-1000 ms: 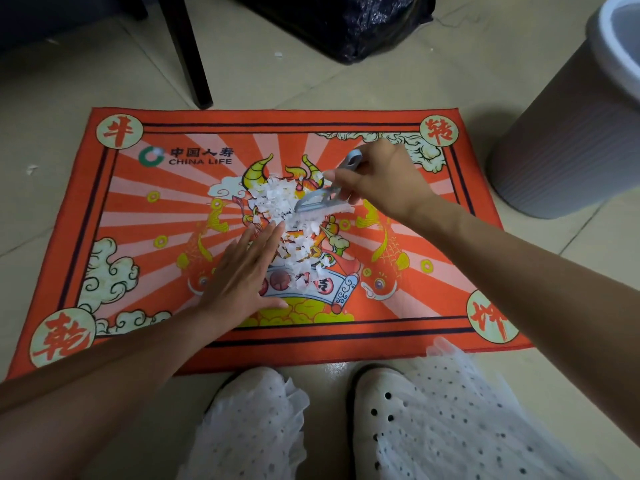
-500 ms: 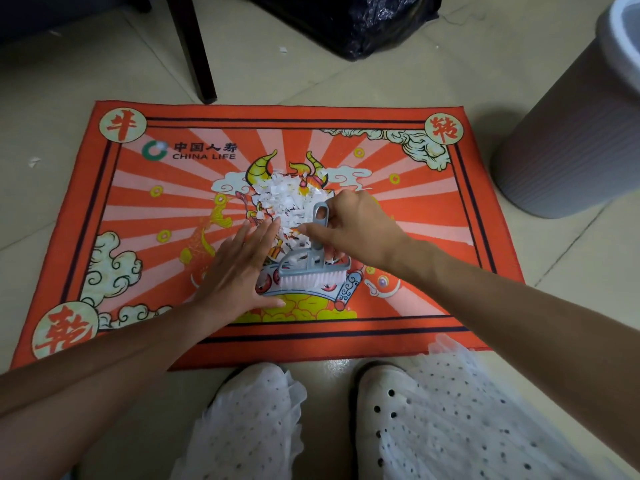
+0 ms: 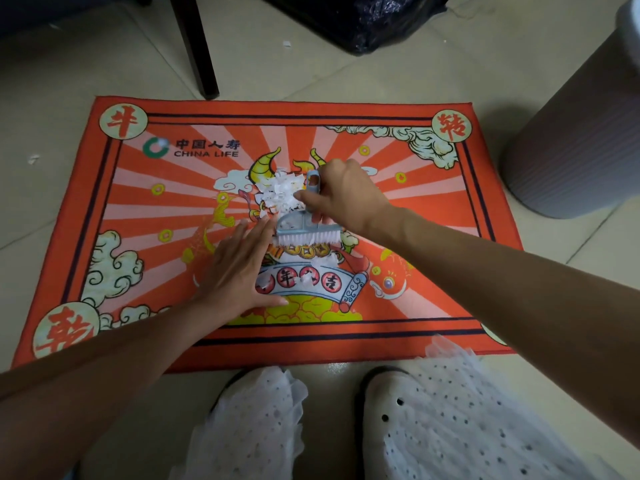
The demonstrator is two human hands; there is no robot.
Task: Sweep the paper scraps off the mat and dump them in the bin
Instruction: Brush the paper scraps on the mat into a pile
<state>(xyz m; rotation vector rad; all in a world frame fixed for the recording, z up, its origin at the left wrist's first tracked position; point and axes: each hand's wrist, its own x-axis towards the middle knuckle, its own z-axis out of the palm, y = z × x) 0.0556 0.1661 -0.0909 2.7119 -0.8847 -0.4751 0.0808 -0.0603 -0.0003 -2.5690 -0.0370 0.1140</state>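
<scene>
An orange printed mat (image 3: pixel 433 209) lies on the tiled floor. A heap of white paper scraps (image 3: pixel 280 195) sits at its middle, and a few loose scraps (image 3: pixel 306 279) lie nearer me. My right hand (image 3: pixel 343 195) grips a small blue brush (image 3: pixel 304 233) by its handle, white bristles down on the mat just below the heap. My left hand (image 3: pixel 239 268) lies flat on the mat with straight fingers, its fingertips beside the left end of the brush. The grey ribbed bin (image 3: pixel 581 133) stands off the mat at the right.
A black plastic bag (image 3: pixel 367 19) lies beyond the mat's far edge. A dark furniture leg (image 3: pixel 197 50) stands near the far left corner. Stray scraps (image 3: pixel 33 159) lie on the floor at the left. My white shoes (image 3: pixel 412 420) are at the mat's near edge.
My right hand swept the brush from the right of the heap down toward me, then back up against the heap's lower side. The left hand stayed flat on the mat.
</scene>
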